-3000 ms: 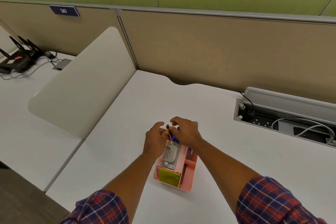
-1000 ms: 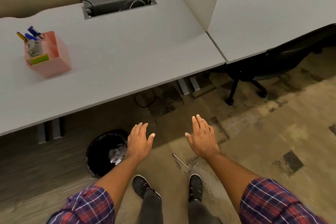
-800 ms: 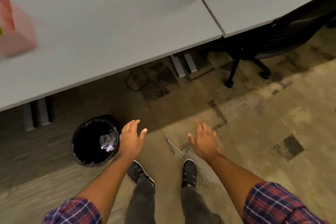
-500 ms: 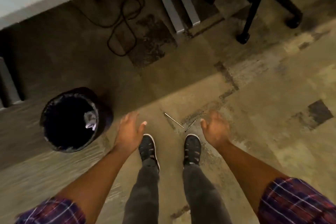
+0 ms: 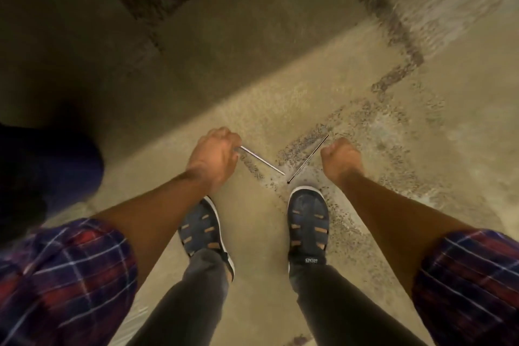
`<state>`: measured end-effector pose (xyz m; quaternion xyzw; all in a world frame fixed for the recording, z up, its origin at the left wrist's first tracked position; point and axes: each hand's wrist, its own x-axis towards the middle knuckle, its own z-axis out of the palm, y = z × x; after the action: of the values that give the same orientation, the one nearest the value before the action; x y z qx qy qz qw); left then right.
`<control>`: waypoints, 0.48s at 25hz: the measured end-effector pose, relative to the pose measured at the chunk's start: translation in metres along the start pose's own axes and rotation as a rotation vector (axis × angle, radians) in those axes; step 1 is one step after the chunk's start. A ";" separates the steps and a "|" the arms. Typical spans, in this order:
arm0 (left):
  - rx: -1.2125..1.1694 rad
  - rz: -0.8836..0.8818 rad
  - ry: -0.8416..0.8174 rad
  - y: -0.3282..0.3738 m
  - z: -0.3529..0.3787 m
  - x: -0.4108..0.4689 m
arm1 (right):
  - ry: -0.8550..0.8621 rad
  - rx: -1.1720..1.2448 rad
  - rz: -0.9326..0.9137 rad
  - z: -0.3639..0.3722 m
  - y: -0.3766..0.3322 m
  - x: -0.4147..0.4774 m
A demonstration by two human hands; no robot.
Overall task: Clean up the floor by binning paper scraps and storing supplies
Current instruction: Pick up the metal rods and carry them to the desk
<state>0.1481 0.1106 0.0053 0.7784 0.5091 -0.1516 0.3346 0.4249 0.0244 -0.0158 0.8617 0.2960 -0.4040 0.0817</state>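
Silver rod (image 5: 262, 161) lies on the carpet (image 5: 280, 93) just beyond my shoes, its left end gripped in my left hand (image 5: 213, 154). Dark rod (image 5: 308, 159) slants just left of my right hand (image 5: 339, 159), which is fisted and empty. My right shoe (image 5: 309, 216) reads SPORT.

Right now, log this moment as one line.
phase: floor pickup | left hand: pinches end of silver rod | right hand: curled, beside dark rod, not touching | site: floor ahead of shoes
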 end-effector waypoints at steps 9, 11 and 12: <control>0.464 0.325 -0.096 0.003 0.078 0.064 | 0.039 0.073 0.128 0.064 0.002 0.051; 0.564 0.404 -0.117 -0.001 0.083 0.065 | 0.080 0.115 0.103 0.066 0.003 0.053; 0.582 0.412 -0.131 -0.001 0.084 0.065 | 0.095 0.145 0.098 0.063 0.004 0.052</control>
<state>0.1838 0.0989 -0.0939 0.9159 0.2546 -0.2692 0.1542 0.4121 0.0206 -0.0968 0.8969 0.2271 -0.3787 0.0244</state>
